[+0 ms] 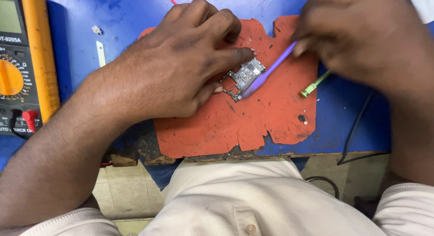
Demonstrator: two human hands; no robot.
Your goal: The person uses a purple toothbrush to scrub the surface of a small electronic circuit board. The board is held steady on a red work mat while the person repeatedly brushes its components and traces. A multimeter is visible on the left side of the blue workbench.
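Observation:
A small grey circuit board lies on a worn orange-red mat. My left hand presses down on the board's left side, pinning it with index finger and thumb tips. My right hand, blurred, grips a purple plastic pry tool whose flat tip rests on the board's right edge. Part of the board is hidden under my left fingers.
A yellow and black multimeter with a red plug sits at the left on the blue bench top. A green-handled tool lies right of the mat. A small metal strip lies upper left. A black cable hangs at the right edge.

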